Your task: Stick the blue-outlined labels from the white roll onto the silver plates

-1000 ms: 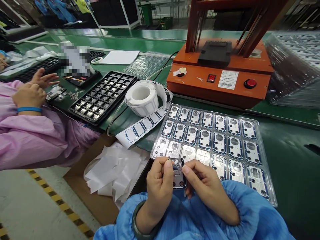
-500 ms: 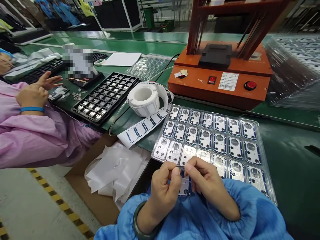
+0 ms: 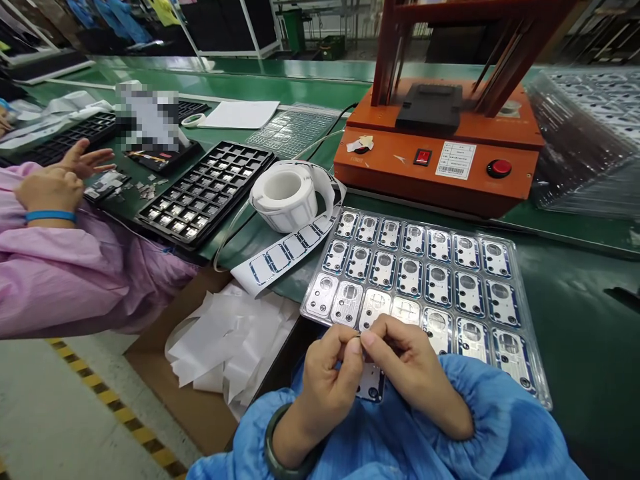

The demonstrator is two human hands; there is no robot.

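Observation:
In front of my body, a small silver metal plate (image 3: 371,385) with a blue border and dark round holes shows between and below my hands. My left hand (image 3: 334,370) is closed, with thumb and forefinger pinched at the plate's upper end. My right hand (image 3: 400,353) is closed too, and its thumb and forefinger meet the left fingertips there. The fingers hide the plate's upper part. Just beyond lies a clear plastic tray (image 3: 520,287) holding rows of similar plates; most have blue borders, while several in the near row look plain silver.
A roll of blue-framed stickers (image 3: 285,197) stands left of the tray. An orange machine (image 3: 435,170) is behind it. Below the bench edge, a cardboard box (image 3: 155,360) contains white backing paper. A co-worker's hands (image 3: 65,177) are at left, near a black tray (image 3: 210,190).
The view has shifted slightly. My fingertips have drawn closer together over the plate's upper end, covering more of it. The co-worker's hands keep much the same pose.

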